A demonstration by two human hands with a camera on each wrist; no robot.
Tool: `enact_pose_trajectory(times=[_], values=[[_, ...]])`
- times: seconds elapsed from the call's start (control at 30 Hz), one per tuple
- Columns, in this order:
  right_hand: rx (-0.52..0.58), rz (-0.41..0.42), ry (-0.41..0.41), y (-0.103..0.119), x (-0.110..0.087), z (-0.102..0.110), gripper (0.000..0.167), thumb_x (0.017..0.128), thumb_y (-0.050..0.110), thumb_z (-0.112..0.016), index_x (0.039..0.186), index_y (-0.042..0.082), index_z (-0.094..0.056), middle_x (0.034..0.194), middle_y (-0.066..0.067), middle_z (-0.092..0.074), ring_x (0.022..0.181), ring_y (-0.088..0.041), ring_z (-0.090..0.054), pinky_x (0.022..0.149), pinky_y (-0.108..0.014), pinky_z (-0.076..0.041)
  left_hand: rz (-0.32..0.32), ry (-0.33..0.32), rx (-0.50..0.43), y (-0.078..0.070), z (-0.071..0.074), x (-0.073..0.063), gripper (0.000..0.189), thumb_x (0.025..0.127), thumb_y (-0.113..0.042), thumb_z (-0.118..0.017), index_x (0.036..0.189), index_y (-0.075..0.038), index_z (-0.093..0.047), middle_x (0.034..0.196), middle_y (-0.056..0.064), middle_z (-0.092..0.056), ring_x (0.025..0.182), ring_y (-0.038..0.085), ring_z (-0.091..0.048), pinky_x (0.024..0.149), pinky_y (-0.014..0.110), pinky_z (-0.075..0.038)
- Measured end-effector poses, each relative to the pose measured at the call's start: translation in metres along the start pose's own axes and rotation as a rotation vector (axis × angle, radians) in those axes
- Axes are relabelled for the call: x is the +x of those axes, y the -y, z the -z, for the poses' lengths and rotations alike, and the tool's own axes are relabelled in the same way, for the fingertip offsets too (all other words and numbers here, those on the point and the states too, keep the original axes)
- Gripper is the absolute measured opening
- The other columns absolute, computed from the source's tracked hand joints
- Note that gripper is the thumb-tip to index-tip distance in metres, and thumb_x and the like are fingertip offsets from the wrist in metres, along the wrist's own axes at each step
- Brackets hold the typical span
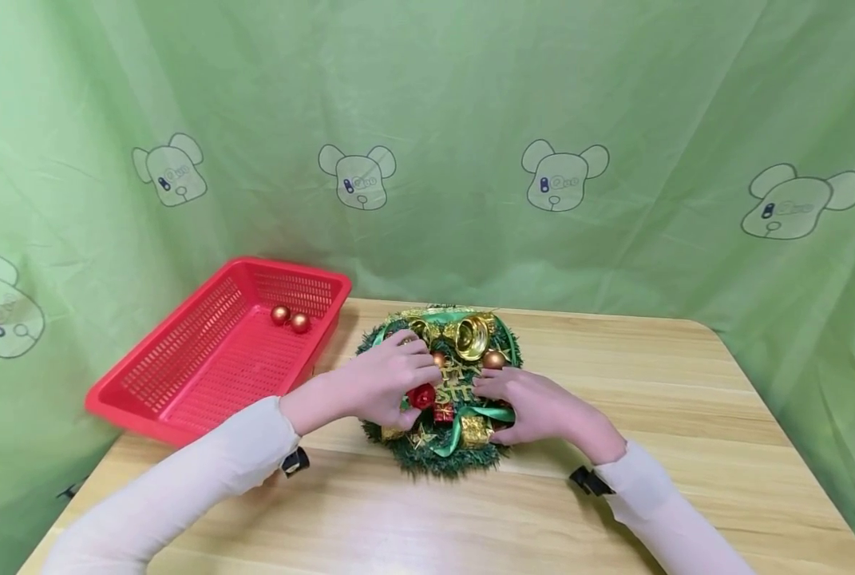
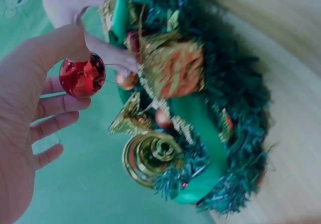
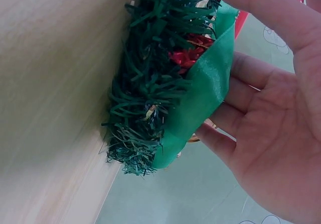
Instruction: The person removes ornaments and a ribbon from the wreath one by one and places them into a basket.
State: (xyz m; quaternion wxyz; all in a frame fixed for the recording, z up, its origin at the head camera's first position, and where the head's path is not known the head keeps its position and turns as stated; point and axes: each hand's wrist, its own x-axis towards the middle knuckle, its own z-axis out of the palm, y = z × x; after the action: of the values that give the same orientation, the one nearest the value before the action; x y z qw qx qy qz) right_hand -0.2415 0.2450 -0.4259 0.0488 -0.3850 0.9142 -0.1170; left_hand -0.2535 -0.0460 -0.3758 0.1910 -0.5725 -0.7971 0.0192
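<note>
A shiny red Christmas bauble [image 2: 83, 76] with a thin wire loop is pinched between the thumb and fingers of my left hand [image 1: 387, 382]. It hangs just above the left part of a green tinsel wreath [image 1: 445, 461] lying on the table. My right hand [image 1: 538, 406] is at the wreath's right side, its fingers fairly straight and touching the decorations near a green ribbon [image 3: 205, 93]. Gold bells [image 1: 472, 337], a copper bauble [image 1: 494, 359], a gold-wrapped box [image 2: 175, 66] and gold lettering [image 1: 454, 393] decorate the wreath. Both hands cover parts of it.
A red plastic basket [image 1: 312, 359] stands on the left of the wooden table [image 1: 635, 375]. Two copper-gold baubles [image 1: 289, 319] lie inside it near the far end. Behind the table hangs a green curtain [image 1: 456, 239] with bear-head prints.
</note>
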Motion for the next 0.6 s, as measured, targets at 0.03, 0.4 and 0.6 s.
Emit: enact_pose_trajectory(times=[0.03,0.4,0.6], values=[[0.001,0.002,0.0,0.0,0.0,0.0,0.069,0.077,0.033,-0.086,0.136,0.005,-0.063,0.149,-0.015,-0.056,0.142,-0.041,-0.047,0.115,-0.058,-0.038,0.001,-0.014,0.003,0.002,0.002,0.0,0.033,0.073,-0.036,-0.076,0.1,-0.019,-0.066,0.091,-0.008,-0.069,0.098,0.016,-0.061,0.102,0.041,-0.046],[0.0,-0.002,-0.001,0.003,0.0,0.001,0.07,0.077,0.032,-0.086,0.136,0.004,-0.063,0.149,-0.016,-0.056,0.141,-0.042,-0.047,0.114,-0.059,-0.038,0.071,-0.102,0.001,0.031,0.021,-0.009,0.036,0.071,-0.032,-0.08,0.101,-0.015,-0.068,0.096,-0.003,-0.071,0.098,0.02,-0.062,0.101,0.045,-0.047],[0.006,-0.011,-0.001,0.002,0.0,0.0,0.07,0.077,0.033,-0.087,0.137,0.004,-0.063,0.149,-0.015,-0.055,0.142,-0.042,-0.046,0.115,-0.059,-0.038,0.122,-0.132,0.004,0.046,0.031,-0.017,0.034,0.07,-0.029,-0.081,0.098,-0.015,-0.068,0.097,-0.002,-0.072,0.098,0.022,-0.063,0.099,0.045,-0.046]])
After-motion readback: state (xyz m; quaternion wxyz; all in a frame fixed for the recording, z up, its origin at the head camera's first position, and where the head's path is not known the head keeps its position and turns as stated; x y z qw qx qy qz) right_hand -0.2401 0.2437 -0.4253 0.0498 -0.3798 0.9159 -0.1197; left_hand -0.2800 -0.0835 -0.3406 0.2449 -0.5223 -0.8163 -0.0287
